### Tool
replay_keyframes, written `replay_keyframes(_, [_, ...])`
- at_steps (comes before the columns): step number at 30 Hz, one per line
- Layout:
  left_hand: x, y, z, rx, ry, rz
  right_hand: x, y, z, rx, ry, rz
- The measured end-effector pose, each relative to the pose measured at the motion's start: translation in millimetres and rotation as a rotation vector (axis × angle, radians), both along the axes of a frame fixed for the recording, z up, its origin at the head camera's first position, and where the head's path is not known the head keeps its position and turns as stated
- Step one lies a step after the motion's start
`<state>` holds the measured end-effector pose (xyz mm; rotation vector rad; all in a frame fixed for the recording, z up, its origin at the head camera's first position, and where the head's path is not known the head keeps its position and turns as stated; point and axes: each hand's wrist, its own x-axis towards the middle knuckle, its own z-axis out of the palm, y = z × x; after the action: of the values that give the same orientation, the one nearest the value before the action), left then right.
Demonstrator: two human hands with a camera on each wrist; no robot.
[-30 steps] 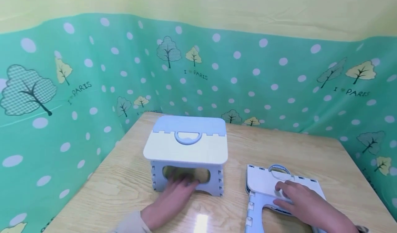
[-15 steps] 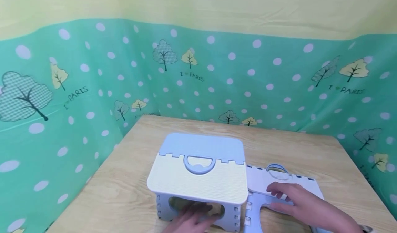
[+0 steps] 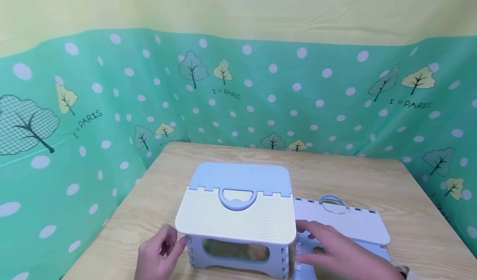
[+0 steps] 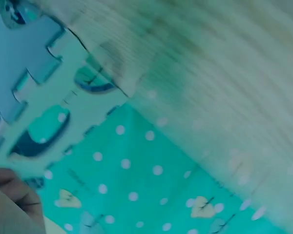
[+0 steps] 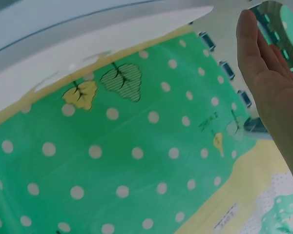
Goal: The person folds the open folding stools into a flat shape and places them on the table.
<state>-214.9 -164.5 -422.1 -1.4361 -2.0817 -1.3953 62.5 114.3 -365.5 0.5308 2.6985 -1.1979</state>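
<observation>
A folding step stool [image 3: 234, 213] with a blue and cream top and a blue handle loop stands unfolded near the table front. At its left front edge is my left hand [image 3: 160, 251], thumb tip by the leg panel and fingers bent loosely; the left wrist view catches this hand [image 4: 14, 202] low in the corner beside the stool's side. My right hand [image 3: 331, 247] is at the opposite side of the stool. In the right wrist view its fingers look fairly straight along the slotted side panel, and contact there is hard to judge.
A second folding stool [image 3: 350, 224], pale with a blue handle loop, lies flatter on the wooden table [image 3: 365, 172] at the right, partly behind my right hand. A green dotted curtain [image 3: 249, 85] hangs along the table's back and left.
The upright stool came nearer and to the right, beside the second stool. My left hand left its front opening for its left side; my right hand moved from the second stool to its right side.
</observation>
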Motion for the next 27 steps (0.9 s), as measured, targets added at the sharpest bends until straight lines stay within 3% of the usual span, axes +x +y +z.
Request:
replay_keyframes(2, [-3.6, 0, -3.9, -0.184, -0.116, 0.015, -6.1, -5, -2.0, -0.017, 0.004, 0.001])
replay_keyframes(5, [-5.9, 5, -7.5, -0.392, -0.259, -0.118, -14.4, -7, -5.8, -0.035, 0.054, 0.045])
replay_keyframes(7, [-6.3, 10, -8.8, -0.474, -0.331, -0.197, -18.0, -8, -7.9, -0.054, 0.09, 0.085])
replay_keyframes(10, [-6.8, 14, -8.6, -0.528, -0.413, -0.231, -20.1, -8, -9.7, -0.074, 0.114, 0.126])
replay_keyframes(18, [-12.7, 16, -4.1, -0.524, -0.367, -0.212, -26.7, -16, -15.2, -0.068, 0.146, 0.188])
replay_keyframes(22, [-15.1, 14, -4.8, -0.53, -0.365, -0.259, -30.2, -19, -17.9, -0.103, 0.141, 0.168])
replay_keyframes(27, [-20.6, 9, -6.0, -0.51, -0.303, -0.351, -29.9, -20, -21.5, -0.141, 0.146, 0.15])
